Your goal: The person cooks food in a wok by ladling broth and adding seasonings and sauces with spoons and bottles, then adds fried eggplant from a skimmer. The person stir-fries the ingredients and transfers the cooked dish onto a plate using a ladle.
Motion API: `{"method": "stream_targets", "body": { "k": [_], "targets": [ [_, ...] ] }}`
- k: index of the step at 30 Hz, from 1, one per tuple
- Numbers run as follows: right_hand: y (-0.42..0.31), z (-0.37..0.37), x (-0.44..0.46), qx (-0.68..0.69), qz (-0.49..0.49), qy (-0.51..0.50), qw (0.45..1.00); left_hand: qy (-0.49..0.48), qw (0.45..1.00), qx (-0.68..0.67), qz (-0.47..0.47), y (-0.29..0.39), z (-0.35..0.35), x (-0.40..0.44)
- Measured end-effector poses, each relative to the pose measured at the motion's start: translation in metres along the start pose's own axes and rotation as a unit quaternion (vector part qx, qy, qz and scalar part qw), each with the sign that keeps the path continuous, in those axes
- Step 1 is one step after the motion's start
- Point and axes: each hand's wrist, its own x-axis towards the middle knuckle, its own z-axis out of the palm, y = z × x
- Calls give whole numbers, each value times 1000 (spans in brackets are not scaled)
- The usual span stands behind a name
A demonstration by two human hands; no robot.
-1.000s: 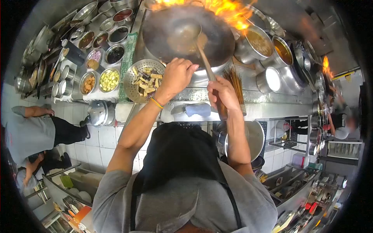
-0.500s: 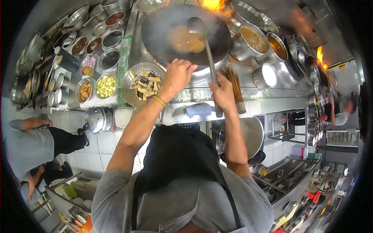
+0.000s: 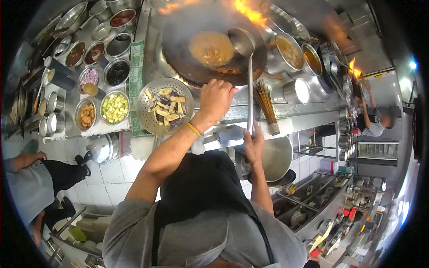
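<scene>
Brown liquid (image 3: 212, 48) lies in a large dark wok (image 3: 178, 27) that gives off smoke, with flames behind it. At the wok's near rim is my left hand (image 3: 216, 100), its fingers curled round something hidden beneath them. My right hand (image 3: 254, 144) grips the handle end of a long metal ladle (image 3: 250, 85), whose bowl is over the wok's right side. A perforated strainer (image 3: 145, 117) with fried pieces (image 3: 168, 107) sits left of my left hand. Right of the ladle lies a bundled bamboo brush (image 3: 267, 107).
Bowls of diced green vegetables (image 3: 115, 108), sauces and onions stand at the left. Pots of broth (image 3: 288, 51) and orange liquid (image 3: 312, 60) are right of the wok. A large pot (image 3: 277, 158) sits below the counter edge. Other people (image 3: 31, 178) (image 3: 374, 125) are at both sides.
The ladle's bowl has moved right, away from the liquid's middle, and its handle is now nearly upright in view. My right hand has come lower, toward my body. The view has shifted somewhat.
</scene>
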Motion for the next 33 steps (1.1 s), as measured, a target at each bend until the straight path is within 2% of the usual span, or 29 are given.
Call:
{"method": "stream_targets", "body": {
  "k": [3, 6, 8, 9, 15, 16, 19, 23, 26, 33],
  "targets": [
    [-20, -4, -15, 55, 69, 20, 996, -10, 1000, -6, 12, -1, -5, 1],
    [0, -11, -16, 122, 36, 23, 992, -22, 999, -25, 3, 5, -11, 1],
    [14, -8, -15, 130, 53, 21, 990, -8, 999, -34, 4, 6, -10, 1],
    [5, -11, -15, 115, 93, -8, 989, 0, 999, -37, 2, 6, -8, 1],
    [9, -44, 5, 188, 117, -66, 973, 41, 999, -33, 6, 8, -2, 1],
    [-8, -56, 14, 183, 102, -100, 973, 42, 999, -26, 9, 8, -1, 1],
    [-30, -82, 32, 165, 65, -111, 978, 36, 999, -14, 18, 4, 3, -1],
    [-58, -109, 55, 125, 104, -153, 975, 28, 1000, 4, -9, 13, 8, 0],
    [-46, -103, 63, 81, 40, -139, 986, 42, 999, 4, -5, 19, 12, -1],
    [-68, -104, 58, 70, 126, -201, 969, 31, 999, 13, -27, 24, 10, 1]
  ]
}}
